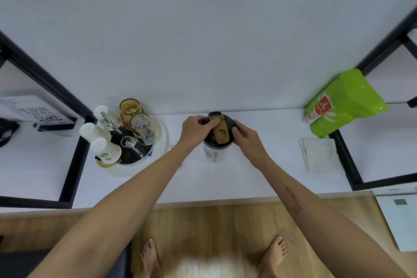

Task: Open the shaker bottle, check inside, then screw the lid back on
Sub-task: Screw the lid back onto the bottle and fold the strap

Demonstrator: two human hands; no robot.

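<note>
A white shaker bottle (pixel 214 153) with dark print stands upright on the white counter (pixel 259 178), near the back wall. Its black lid (pixel 227 140) sits on top, with a tan flip cap and carry loop (pixel 220 132) across it. My left hand (pixel 195 130) grips the lid's left side, the thumb resting on the tan cap. My right hand (pixel 244 136) holds the lid's right edge with curled fingers. The inside of the bottle is hidden by the lid.
Left of the bottle, a round tray (pixel 135 165) carries several overturned paper cups (pixel 106 149), glass jars (pixel 143 127) and spoons. A folded cloth (pixel 319 153) and a green bag (pixel 343 104) lie to the right. Black frame bars (pixel 74 160) flank the counter.
</note>
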